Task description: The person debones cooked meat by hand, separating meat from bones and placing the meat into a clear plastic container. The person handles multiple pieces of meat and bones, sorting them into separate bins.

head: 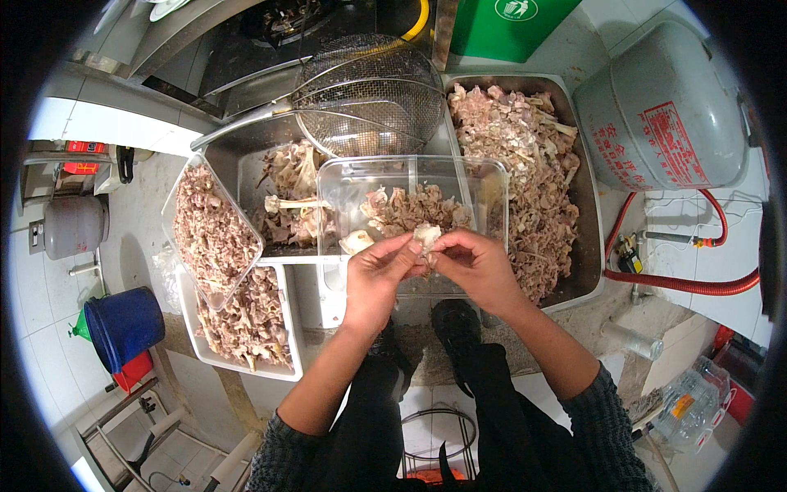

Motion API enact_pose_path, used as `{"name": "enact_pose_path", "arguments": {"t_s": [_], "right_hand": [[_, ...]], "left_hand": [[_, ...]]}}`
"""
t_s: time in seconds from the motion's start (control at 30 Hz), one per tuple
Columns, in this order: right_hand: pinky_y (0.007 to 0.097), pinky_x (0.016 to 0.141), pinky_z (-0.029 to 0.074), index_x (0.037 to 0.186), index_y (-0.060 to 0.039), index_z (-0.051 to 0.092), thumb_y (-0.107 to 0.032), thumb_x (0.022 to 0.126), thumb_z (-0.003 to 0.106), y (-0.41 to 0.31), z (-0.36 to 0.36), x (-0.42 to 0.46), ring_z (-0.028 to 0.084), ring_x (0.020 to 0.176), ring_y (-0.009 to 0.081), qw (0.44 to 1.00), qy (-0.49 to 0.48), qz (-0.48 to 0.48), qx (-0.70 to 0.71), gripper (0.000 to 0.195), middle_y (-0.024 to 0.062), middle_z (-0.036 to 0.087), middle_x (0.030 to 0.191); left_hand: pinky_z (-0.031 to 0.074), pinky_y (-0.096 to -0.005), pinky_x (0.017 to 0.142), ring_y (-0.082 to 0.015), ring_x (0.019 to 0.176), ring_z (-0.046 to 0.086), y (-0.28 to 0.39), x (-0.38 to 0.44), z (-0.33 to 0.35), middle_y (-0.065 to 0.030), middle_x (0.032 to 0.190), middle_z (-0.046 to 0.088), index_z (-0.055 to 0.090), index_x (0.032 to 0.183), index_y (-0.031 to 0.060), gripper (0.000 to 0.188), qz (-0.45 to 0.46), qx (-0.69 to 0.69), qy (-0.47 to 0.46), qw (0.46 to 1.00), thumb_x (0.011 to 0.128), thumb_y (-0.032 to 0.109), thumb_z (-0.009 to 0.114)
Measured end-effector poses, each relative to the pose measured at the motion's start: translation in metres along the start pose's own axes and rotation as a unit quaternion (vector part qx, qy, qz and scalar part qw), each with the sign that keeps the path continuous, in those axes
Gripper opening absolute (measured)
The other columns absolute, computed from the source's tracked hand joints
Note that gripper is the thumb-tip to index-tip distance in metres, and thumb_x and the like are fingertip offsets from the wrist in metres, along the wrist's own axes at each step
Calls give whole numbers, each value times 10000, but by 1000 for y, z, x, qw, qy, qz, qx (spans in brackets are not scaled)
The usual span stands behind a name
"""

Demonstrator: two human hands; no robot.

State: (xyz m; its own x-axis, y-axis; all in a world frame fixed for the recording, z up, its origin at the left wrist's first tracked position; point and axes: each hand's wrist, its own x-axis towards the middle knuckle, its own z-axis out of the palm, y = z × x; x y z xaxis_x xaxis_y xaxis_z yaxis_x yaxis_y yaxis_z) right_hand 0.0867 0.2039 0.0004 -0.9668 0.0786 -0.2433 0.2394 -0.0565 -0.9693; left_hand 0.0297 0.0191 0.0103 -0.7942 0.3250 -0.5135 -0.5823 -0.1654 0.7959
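Between my fingertips I hold one pale piece of bone with meat. My left hand grips it from the left and my right hand pinches it from the right. Both hands are over the near side of a clear plastic tub, which holds shredded meat. Left of the tub, a steel pan contains large bones with scraps on them. To the right, a deep steel pan is heaped with meat and bone pieces.
A wire-mesh strainer lies across the back. At left, a clear container of chopped meat overlaps a white tray of bony pieces. A gas cylinder and red hose are at right; a blue bucket is at far left.
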Motion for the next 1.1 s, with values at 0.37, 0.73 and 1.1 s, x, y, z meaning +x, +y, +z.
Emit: {"name": "enact_pose_path", "arguments": {"t_s": [0.37,0.73,1.1], "right_hand": [[334,885,572,1154,-44,696,-115,866,803,-10,-14,9,731,988,283,915,64,-232,-325,315,144,727,1077],[339,987,531,1414,-64,630,-24,982,692,-23,2,7,681,1141,188,992,-46,-45,-105,438,94,713,1266],[334,960,527,1465,-87,575,7,979,641,-5,-22,-4,634,1170,192,983,67,-48,-164,499,91,654,1325]], "left_hand": [[583,-282,866,-132,947,711,-1,3,-15,-70,1061,765,733,1250,-10,258,88,121,-17,989,1024,115,734],[607,-295,806,-143,966,736,2,-1,-36,-80,1156,758,686,1332,17,290,90,74,-83,990,1045,54,678],[627,-355,899,-207,999,718,65,25,-140,-175,1505,564,446,1584,1,575,171,191,184,949,1039,50,623]]}}
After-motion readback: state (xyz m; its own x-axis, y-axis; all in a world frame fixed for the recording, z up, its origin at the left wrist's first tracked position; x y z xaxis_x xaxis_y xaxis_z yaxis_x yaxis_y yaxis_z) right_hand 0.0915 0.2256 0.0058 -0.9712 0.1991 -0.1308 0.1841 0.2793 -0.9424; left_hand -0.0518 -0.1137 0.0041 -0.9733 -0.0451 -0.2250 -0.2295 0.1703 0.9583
